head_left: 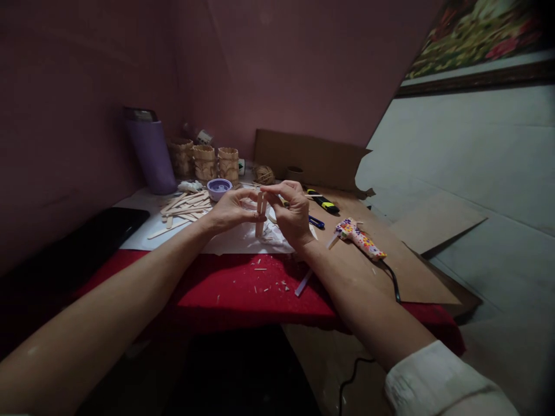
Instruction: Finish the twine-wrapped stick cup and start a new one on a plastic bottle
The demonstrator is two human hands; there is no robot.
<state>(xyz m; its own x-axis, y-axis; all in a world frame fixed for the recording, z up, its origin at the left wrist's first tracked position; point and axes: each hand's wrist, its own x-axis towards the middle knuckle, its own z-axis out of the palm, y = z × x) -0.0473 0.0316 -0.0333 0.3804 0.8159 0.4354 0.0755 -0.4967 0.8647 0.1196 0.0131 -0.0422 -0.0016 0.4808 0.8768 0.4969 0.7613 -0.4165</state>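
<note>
Over the white paper (212, 242), a small upright piece made of wooden craft sticks (259, 227) is held between both hands. My left hand (229, 209) is closed on it from the left, thumb and fingers pinching its side. On the right, my right hand (291, 212) pinches its upper end with the fingertips. A thin light stick (313, 195) shows just beyond my right knuckles; whether it is held or lies behind is unclear. To the left of my left hand lies a loose pile of craft sticks (186, 205).
A purple lid (219, 188), carved wooden cups (204, 163), twine (263, 174) and a purple tumbler (151, 153) stand behind. At right are a yellow-black cutter (323, 201), a blue cutter (316, 222) and a patterned glue gun (361, 238) with a cord. Wood scraps dot the red cloth (243, 294).
</note>
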